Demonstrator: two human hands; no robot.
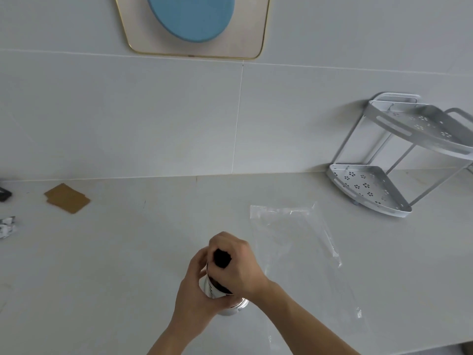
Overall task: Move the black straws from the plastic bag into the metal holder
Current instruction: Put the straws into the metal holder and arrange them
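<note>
A bundle of black straws stands in the shiny metal holder near the counter's front middle. My right hand grips the top of the bundle, its fingers curled round the straws. My left hand wraps round the side of the holder. The holder's base shows below my hands. A clear plastic bag lies flat on the counter just right of my hands and looks to hold nothing.
A two-tier metal corner shelf stands at the back right against the tiled wall. A brown cardboard piece lies at the back left, with crumpled foil and a dark object at the left edge.
</note>
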